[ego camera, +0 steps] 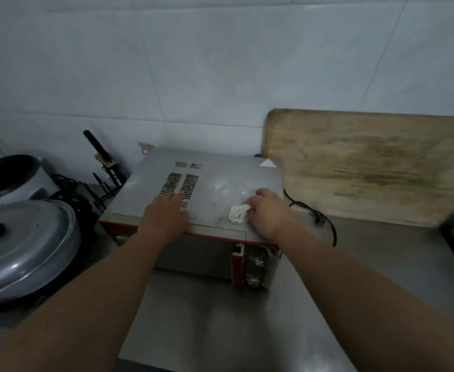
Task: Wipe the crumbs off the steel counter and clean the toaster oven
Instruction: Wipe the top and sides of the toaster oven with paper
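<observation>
A grey toaster oven [220,181] with red front trim stands on the steel counter [220,318] against the tiled wall. Vent slots are cut into its top on the left. My left hand [166,214] lies flat on the oven's top, fingers over the near end of the vents. My right hand [270,212] grips a crumpled white cloth [238,213] and presses it onto the right part of the top, near the front edge. Pale smears show on the top beyond the cloth.
A large worn wooden board [368,167] leans on the wall at right, with the oven's black cord [325,224] looping below it. At left sit a lidded grey pan [24,242], a white cooker [11,178] and a black wire rack [105,181].
</observation>
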The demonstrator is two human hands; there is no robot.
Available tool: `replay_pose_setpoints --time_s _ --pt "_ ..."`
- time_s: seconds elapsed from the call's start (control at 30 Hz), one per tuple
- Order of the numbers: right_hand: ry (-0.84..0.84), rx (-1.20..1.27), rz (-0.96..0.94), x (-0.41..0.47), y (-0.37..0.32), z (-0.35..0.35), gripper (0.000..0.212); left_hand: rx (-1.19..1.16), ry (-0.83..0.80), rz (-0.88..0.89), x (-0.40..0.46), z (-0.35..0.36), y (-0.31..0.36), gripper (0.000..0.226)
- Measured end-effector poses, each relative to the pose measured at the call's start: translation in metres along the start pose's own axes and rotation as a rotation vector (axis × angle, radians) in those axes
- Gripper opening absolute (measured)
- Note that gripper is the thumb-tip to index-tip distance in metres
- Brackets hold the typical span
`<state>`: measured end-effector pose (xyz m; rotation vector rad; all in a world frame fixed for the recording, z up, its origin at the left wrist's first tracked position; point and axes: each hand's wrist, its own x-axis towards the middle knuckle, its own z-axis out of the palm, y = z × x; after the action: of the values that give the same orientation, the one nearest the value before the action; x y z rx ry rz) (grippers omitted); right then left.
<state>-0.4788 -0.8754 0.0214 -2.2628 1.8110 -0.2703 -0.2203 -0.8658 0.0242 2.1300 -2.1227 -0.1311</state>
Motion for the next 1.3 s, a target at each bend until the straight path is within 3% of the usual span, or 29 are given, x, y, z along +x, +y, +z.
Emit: replay_pose_setpoints --time_s 0.27,0.47,0.7,0.83,1.03,1.17,1.3 --pt "0.143 -0.08 0.0 0.041 -0.042 0.037 0.039 0.024 -0.05 0.184 0.088 0.028 -0.049 0.064" --pt "0.189 -0.069 0.249 0.078 -0.071 0.052 0.035 0.0 -0.187 0.258 0.101 0.038 -0.058 0.074" --pt "0.168 -0.133 0.386 0.133 -0.068 0.043 0.026 0.026 -0.228 0.323 0.105 0.04 -0.061 0.074" --pt "0.19 -0.082 0.306 0.131 -0.076 0.057 0.038 0.03 -0.24 0.326 0.108 0.039 -0.06 0.075" --pt "0.006 -0.043 0.117 0.042 -0.102 0.065 0.07 0.065 -0.269 0.343 0.109 0.034 -0.056 0.074" --pt "-0.066 -0.101 0.083 0.002 -0.109 0.065 0.074 0.078 -0.285 0.37 0.111 0.035 -0.057 0.072" --pt "-0.076 -0.095 0.078 0.034 -0.103 0.058 0.068 0.088 -0.277 0.387 0.112 0.036 -0.058 0.07"
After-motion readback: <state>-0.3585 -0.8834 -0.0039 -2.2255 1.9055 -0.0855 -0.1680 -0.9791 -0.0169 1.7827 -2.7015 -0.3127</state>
